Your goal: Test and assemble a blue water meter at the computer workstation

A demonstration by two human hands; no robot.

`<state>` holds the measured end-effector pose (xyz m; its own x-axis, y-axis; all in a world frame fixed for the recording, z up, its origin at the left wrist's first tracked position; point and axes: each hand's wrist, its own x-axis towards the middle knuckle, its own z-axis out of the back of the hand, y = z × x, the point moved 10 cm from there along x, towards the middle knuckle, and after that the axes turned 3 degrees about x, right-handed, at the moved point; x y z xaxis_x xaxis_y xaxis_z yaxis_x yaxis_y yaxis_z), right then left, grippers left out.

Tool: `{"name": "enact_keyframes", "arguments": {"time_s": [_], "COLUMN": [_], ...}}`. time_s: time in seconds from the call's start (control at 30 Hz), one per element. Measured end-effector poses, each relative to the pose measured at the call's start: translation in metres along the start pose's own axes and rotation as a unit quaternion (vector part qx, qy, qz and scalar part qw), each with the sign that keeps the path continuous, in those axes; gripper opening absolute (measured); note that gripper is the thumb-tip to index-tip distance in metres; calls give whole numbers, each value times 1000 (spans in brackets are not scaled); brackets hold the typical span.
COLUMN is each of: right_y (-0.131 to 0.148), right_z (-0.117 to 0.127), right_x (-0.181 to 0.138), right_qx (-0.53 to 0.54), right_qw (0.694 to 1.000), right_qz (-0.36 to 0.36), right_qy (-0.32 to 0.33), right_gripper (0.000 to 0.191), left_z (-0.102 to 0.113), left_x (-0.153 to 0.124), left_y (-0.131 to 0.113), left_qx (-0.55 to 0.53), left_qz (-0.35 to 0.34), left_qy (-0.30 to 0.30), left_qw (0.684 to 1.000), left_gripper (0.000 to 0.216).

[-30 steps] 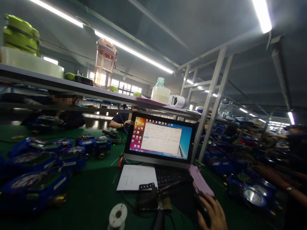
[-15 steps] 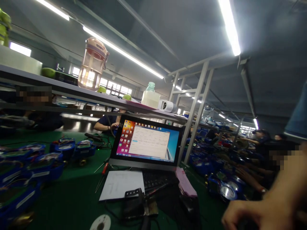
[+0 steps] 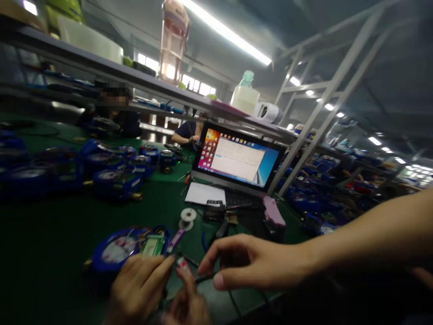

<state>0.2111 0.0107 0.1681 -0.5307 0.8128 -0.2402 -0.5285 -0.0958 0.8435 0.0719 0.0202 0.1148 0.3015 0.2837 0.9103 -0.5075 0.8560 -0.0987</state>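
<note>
My left hand point(image 3: 142, 284) is low at the front edge, against an open blue round meter point(image 3: 118, 250) with a green board and wires inside. Its fingers pinch a small pink-and-white piece point(image 3: 184, 267). My right hand point(image 3: 250, 262) reaches in from the right, its arm crossing the frame. Thumb and forefinger close on a thin dark wire point(image 3: 203, 278) just right of the pink piece. The two hands nearly touch. The picture is blurred, so the small parts are hard to make out.
A laptop point(image 3: 237, 158) stands open behind the hands on the green mat point(image 3: 50, 234), with a white sheet point(image 3: 204, 194), a solder spool point(image 3: 187, 214) and a pink stack point(image 3: 272, 212). Several blue meters point(image 3: 115, 180) lie left. Bottles stand on the shelf point(image 3: 135, 79); co-workers sit beyond.
The view has swung down and left. My right hand moved from the lower right in over the mat, and my left hand and the open meter have come into view.
</note>
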Motion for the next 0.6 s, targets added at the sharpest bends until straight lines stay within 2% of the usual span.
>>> {"name": "enact_keyframes", "arguments": {"time_s": [0.03,0.1,0.2,0.23,0.3,0.37,0.4,0.5,0.6], "right_y": [5,6,-8,-13,-21,-27,-30,-35,-45], "right_z": [-7,-11,-16,-19,-25,-26,-24,-15,-14], "right_x": [3,13,26,29,33,35,35,33,29], "right_qx": [0,-27,-48,-35,10,58,80,115,111], "right_qw": [1000,1000,998,999,999,997,995,990,989], "right_qz": [2,8,-4,-7,-12,-17,-23,-37,-43], "right_qy": [17,5,-27,-33,-39,-50,-56,-74,-86], "right_gripper": [33,34,34,34,35,35,34,30,27], "left_z": [-1,-8,-17,-15,-1,20,26,26,10], "left_x": [4,16,33,35,34,22,12,-30,-61], "left_y": [-8,-18,-8,3,36,79,98,147,171], "left_qx": [-9,-27,-2,12,32,30,23,-30,-116], "left_qz": [-8,-10,33,53,121,200,224,302,348], "left_qy": [16,45,110,131,156,171,195,300,358], "left_qw": [1000,999,993,990,980,964,955,904,859], "left_gripper": [23,19,14,19,45,76,84,97,104]}}
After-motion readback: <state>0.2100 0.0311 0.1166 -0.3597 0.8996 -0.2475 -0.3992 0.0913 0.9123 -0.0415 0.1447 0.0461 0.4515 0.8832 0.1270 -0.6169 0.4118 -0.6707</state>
